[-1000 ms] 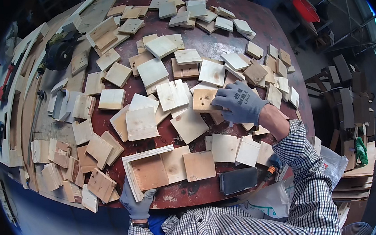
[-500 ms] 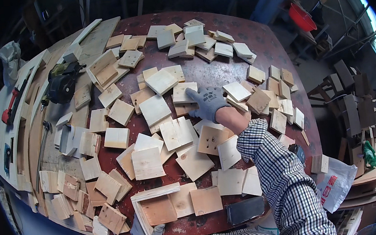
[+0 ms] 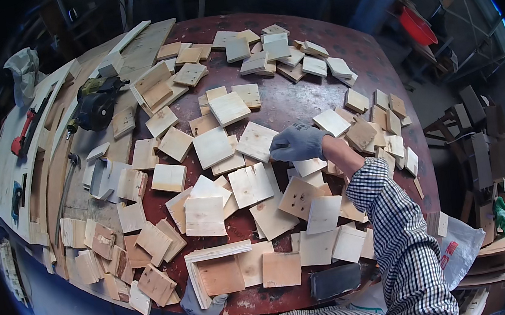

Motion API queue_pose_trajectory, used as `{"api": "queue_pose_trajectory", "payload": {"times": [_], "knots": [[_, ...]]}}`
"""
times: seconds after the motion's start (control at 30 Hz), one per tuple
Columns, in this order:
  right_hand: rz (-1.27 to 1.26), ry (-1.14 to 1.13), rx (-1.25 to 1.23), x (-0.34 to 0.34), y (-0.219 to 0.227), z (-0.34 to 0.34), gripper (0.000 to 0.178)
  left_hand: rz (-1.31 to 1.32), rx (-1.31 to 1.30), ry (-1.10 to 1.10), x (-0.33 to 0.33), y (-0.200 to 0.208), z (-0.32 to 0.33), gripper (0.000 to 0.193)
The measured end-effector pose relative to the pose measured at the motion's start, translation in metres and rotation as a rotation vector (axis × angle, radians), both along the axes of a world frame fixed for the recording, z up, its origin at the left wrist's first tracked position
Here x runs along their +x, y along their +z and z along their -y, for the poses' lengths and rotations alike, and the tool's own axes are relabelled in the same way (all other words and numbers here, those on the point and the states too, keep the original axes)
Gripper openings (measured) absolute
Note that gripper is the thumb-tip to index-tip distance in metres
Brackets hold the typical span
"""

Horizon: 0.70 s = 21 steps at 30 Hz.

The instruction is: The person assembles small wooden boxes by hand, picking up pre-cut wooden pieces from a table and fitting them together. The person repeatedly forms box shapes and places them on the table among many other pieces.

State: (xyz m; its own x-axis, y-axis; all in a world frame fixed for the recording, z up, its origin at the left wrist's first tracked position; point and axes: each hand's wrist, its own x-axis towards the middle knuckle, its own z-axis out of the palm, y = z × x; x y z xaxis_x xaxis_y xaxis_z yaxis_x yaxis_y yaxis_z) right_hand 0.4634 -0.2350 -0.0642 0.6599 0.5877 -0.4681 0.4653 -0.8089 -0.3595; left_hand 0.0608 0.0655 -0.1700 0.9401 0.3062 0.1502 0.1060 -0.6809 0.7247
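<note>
My right hand (image 3: 301,142), in a grey work glove, is closed on the right edge of a light square wooden block (image 3: 258,140). This block is tilted, its face turned up among other blocks in the middle of the table. At the near edge, my left hand (image 3: 204,308), gloved too, grips the lower end of an upright wooden board (image 3: 197,282). That board meets a long wooden strip (image 3: 218,251) at a corner, with a reddish wooden block (image 3: 222,274) inside the angle. The left fingers are partly hidden behind the board.
Many loose wooden blocks lie over the dark red table (image 3: 306,25). A cordless drill (image 3: 98,103), a red-handled tool (image 3: 22,137) and a hammer (image 3: 67,193) lie at the left. Near the front edge is a black box (image 3: 335,281). A clear plastic bag (image 3: 465,249) hangs at the right.
My right hand has closed on the block and turned it, tilting it up from where it lay flat. The left hand keeps its hold; the whole view has shifted slightly.
</note>
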Motion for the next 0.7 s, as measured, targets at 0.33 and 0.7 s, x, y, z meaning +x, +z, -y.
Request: {"api": "queue_pose_trajectory", "payload": {"times": [0.33, 0.7], "knots": [[0.296, -0.037, -0.111, -0.003, -0.018, -0.031, 0.077, 0.094, 0.136, -0.027, -0.001, -0.004, -0.002, 0.102], [0.344, -0.664, 0.577, 0.013, 0.002, 0.029, 0.033, 0.105, 0.053, 0.001, -0.005, -0.013, -0.004, 0.104]]}}
